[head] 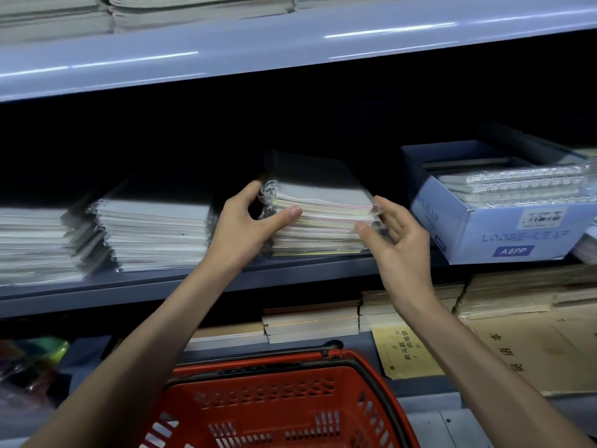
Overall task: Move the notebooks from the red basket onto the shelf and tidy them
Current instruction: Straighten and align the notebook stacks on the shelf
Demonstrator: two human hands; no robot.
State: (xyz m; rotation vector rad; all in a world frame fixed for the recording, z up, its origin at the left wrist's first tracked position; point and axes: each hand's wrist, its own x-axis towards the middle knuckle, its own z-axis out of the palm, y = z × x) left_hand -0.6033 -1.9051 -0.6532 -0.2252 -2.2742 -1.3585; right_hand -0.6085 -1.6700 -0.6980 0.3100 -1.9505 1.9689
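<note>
A stack of plastic-wrapped spiral notebooks [323, 208] stands on the middle shelf [161, 286]. My left hand [245, 224] grips the stack's left side, thumb across its front edge and fingers round the spiral binding. My right hand [394, 240] sits at the stack's right corner, fingers curled against its side and thumb at its front. The red basket [277, 405] hangs below between my forearms; the part of its inside that shows holds no notebooks.
Two more stacks of wrapped notebooks [155, 234] lie to the left on the same shelf. A blue cardboard box [494, 221] of spiral notebooks stands to the right. The shelf above overhangs. Below are brown exercise books [313, 318] and paper packs.
</note>
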